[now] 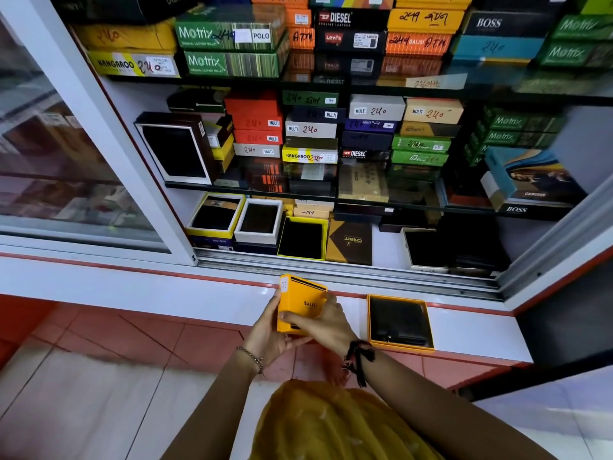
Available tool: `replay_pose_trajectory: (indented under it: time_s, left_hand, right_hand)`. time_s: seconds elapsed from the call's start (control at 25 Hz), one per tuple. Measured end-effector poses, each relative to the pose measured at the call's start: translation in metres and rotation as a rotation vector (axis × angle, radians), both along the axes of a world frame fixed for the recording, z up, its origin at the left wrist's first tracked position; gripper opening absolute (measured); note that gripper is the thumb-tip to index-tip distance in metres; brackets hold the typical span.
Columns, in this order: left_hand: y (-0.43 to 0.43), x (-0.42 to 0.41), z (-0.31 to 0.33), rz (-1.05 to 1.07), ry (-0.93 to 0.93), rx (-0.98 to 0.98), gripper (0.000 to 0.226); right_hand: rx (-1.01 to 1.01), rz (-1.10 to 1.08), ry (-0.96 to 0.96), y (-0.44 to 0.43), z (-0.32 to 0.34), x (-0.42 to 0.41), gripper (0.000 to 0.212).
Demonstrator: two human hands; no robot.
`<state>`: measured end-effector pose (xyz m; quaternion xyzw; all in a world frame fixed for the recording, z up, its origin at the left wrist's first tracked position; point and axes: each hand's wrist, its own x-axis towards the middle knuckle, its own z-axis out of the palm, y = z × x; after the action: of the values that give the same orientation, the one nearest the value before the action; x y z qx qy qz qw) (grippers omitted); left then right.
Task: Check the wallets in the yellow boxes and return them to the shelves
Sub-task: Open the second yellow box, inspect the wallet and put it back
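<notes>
A closed yellow box with a black stripe and small lettering is held upright in front of the white ledge. My left hand grips its left side and bottom. My right hand presses on its right side and lower front. To the right on the ledge lies an open yellow box with a black wallet lying inside it. Both hands are apart from that open box.
Behind the ledge stands an open display cabinet with glass shelves packed with stacked wallet boxes. The bottom shelf holds several open boxes with dark wallets, one of them yellow-rimmed. A sliding glass door covers the left part. Red and white floor tiles lie below.
</notes>
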<state>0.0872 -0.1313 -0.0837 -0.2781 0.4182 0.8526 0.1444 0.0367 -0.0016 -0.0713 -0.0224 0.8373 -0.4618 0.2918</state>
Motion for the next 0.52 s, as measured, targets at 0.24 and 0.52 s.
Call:
replay_pose_trajectory:
  time_s: [0.24,0.52]
  left_hand:
    - [-0.018,-0.001,-0.011,0.152,-0.085,-0.056,0.06]
    - [-0.026,-0.004,-0.025,0.375,-0.128,-0.647,0.025]
  right_hand:
    - [-0.326,-0.117,-0.181,0.024,0.003,0.0,0.058]
    - [-0.417,-0.481,-0.188,0.062,-0.019,0.005,0.017]
